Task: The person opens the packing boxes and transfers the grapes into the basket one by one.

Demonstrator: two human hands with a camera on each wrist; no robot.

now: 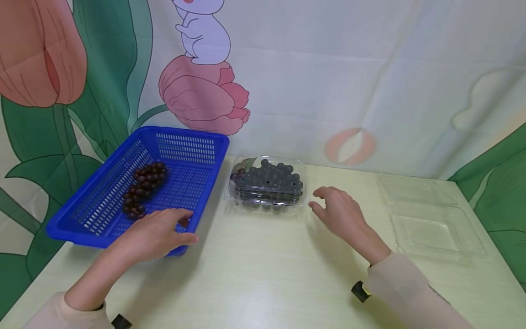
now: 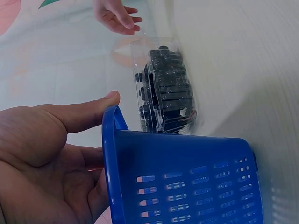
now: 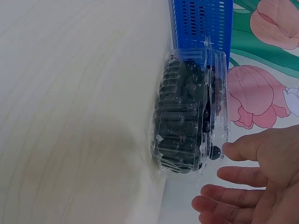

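Pale tabletop [image 1: 263,283] — grapes [image 1: 269,176] fill a clear box [image 1: 267,199]; a blue basket [image 1: 189,183] holds others [image 1: 144,185].

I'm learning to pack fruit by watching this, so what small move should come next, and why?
Probably the right hand should reach across and draw the open, empty plastic clamshell nearer. The other clamshell already looks full of dark grapes, while a bunch of reddish grapes lies in the blue basket, not yet packed.
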